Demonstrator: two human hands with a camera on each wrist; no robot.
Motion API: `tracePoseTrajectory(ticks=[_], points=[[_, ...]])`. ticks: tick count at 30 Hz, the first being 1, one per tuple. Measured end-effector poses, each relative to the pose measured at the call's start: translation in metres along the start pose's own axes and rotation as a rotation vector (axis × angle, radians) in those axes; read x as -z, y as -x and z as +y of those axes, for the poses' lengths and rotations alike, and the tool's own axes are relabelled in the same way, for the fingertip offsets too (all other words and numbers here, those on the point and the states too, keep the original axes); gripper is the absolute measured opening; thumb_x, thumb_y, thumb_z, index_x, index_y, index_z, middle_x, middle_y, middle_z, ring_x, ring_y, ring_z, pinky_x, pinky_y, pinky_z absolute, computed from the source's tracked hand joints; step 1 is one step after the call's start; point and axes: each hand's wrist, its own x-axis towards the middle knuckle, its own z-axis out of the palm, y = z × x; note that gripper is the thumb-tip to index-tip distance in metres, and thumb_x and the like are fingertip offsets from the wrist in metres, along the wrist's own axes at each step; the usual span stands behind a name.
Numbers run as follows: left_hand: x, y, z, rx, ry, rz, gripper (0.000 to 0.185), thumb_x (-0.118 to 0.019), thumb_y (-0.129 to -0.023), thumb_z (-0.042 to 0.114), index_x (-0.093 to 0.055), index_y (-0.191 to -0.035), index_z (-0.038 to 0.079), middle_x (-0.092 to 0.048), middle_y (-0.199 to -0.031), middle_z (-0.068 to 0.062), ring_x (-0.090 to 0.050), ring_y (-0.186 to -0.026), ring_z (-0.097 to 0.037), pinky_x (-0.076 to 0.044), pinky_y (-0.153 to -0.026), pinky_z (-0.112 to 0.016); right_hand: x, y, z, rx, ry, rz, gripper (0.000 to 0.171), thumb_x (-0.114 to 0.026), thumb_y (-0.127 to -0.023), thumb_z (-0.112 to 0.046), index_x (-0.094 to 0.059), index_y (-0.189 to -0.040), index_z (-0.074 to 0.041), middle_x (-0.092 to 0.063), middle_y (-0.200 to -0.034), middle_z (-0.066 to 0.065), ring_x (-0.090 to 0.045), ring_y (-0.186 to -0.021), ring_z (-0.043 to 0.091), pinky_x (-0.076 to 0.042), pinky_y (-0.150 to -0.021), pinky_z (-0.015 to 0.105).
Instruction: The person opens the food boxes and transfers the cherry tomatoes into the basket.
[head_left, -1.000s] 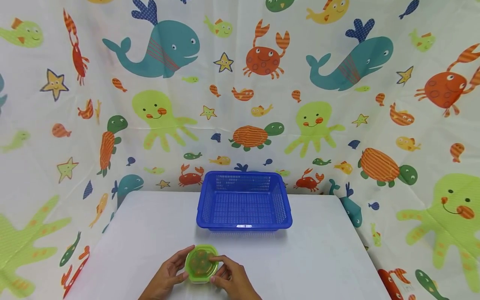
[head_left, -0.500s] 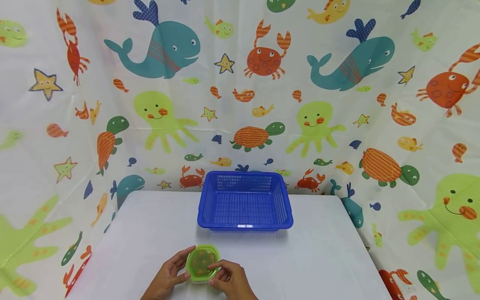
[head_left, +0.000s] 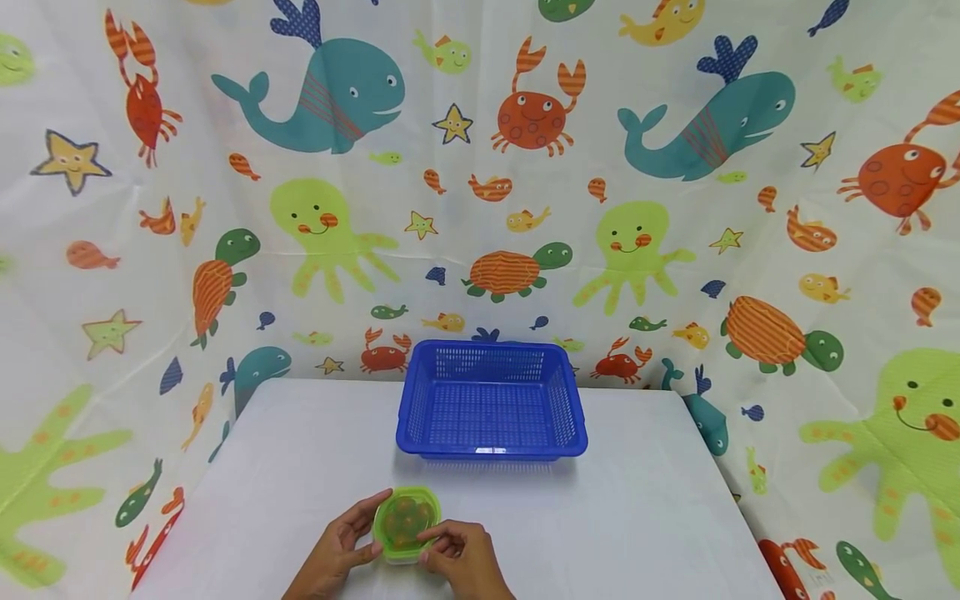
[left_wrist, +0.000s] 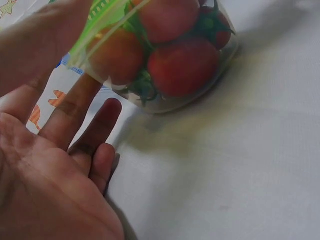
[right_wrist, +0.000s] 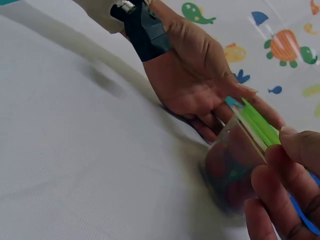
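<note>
A small clear plastic container (head_left: 401,558) with a green lid (head_left: 405,493) sits on the white table, near its front. Inside it are several red tomatoes (left_wrist: 185,70) with green stems. My left hand (head_left: 347,537) holds the container's left side between thumb and fingers; in the left wrist view its lower fingers hang free below. From the right, my right hand (head_left: 467,554) pinches the edge of the lid between thumb and index finger. Seen from the right wrist, the lid (right_wrist: 257,122) stands slightly proud of the container's rim at that side, though how far around is hidden.
Behind the container, a blue plastic basket (head_left: 491,456) with mesh walls stands at the table's back. White cloth covers the table (head_left: 637,500). A curtain (head_left: 450,275) printed with sea animals hangs at the back and both sides.
Both hands stay at the container. The right index finger has shifted slightly down along the lid's right edge. The head view has drifted a little.
</note>
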Motion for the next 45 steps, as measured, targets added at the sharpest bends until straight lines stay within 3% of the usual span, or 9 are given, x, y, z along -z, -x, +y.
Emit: tracePoseTrajectory(ticks=[5, 8, 13, 17, 23, 29, 45], points=[[0.000, 0.000, 0.001, -0.001, -0.011, -0.001, 0.069, -0.068, -0.102, 0.005, -0.037, -0.164, 0.004, -0.049, -0.166, -0.004, -0.054, -0.136, 0.005, -0.042, -0.110, -0.010, 0.000, 0.001, -0.002, -0.010, -0.075, -0.018, 0.025, -0.081, -0.088, -0.006, -0.080, -0.112, -0.004, -0.076, -0.087, 0.026, -0.065, -0.065, 0.000, -0.057, -0.064, 0.017], [-0.001, 0.000, 0.002, -0.013, -0.017, 0.005, 0.069, -0.069, -0.102, 0.004, -0.038, -0.164, 0.005, -0.045, -0.168, -0.011, -0.054, -0.136, 0.006, -0.043, -0.110, -0.011, 0.001, 0.002, -0.001, -0.026, -0.129, -0.030, 0.025, -0.079, -0.090, -0.004, -0.079, -0.115, -0.001, -0.075, -0.091, 0.031, -0.069, -0.068, 0.003, -0.061, -0.068, 0.020], [-0.002, -0.001, 0.001, -0.037, -0.014, 0.012, 0.071, -0.069, -0.101, 0.003, -0.037, -0.164, 0.005, -0.051, -0.164, -0.003, -0.054, -0.137, 0.005, -0.043, -0.110, -0.012, 0.000, 0.002, 0.000, -0.058, -0.189, -0.023, 0.026, -0.077, -0.090, -0.001, -0.077, -0.116, 0.002, -0.076, -0.085, 0.012, -0.072, -0.070, 0.004, -0.062, -0.069, 0.021], [-0.003, -0.001, 0.002, -0.017, -0.001, 0.019, 0.076, -0.070, -0.100, 0.004, -0.033, -0.166, 0.006, -0.053, -0.162, 0.002, -0.056, -0.135, 0.004, -0.044, -0.109, -0.012, 0.000, 0.003, -0.002, -0.080, -0.231, -0.014, 0.028, -0.077, -0.089, 0.002, -0.076, -0.117, 0.006, -0.072, -0.082, 0.000, -0.072, -0.070, 0.005, -0.063, -0.070, 0.023], [-0.005, -0.003, 0.003, 0.038, -0.007, 0.065, 0.074, -0.073, -0.100, 0.007, -0.038, -0.165, 0.007, -0.047, -0.167, 0.001, -0.051, -0.135, 0.014, -0.041, -0.108, -0.008, 0.005, 0.006, -0.005, -0.091, -0.254, -0.003, 0.030, -0.077, -0.089, 0.003, -0.075, -0.118, 0.007, -0.072, -0.084, -0.001, -0.072, -0.071, 0.005, -0.064, -0.071, 0.025], [-0.005, -0.002, 0.002, 0.041, -0.035, 0.067, 0.071, -0.074, -0.099, 0.008, -0.042, -0.162, 0.006, -0.041, -0.170, -0.013, -0.048, -0.135, 0.018, -0.040, -0.108, -0.008, 0.013, 0.011, -0.006, -0.101, -0.265, 0.019, 0.030, -0.078, -0.089, 0.002, -0.074, -0.119, 0.008, -0.071, -0.086, -0.001, -0.074, -0.070, 0.007, -0.065, -0.072, 0.028], [-0.009, 0.000, 0.005, 0.048, -0.084, 0.112, 0.070, -0.077, -0.096, 0.008, -0.047, -0.160, 0.009, -0.049, -0.165, -0.014, -0.048, -0.133, 0.019, -0.038, -0.106, -0.007, 0.047, 0.026, -0.003, -0.095, -0.214, 0.089, 0.036, -0.078, -0.093, -0.006, -0.070, -0.123, 0.011, -0.067, -0.090, -0.001, -0.075, -0.070, 0.009, -0.066, -0.075, 0.033]])
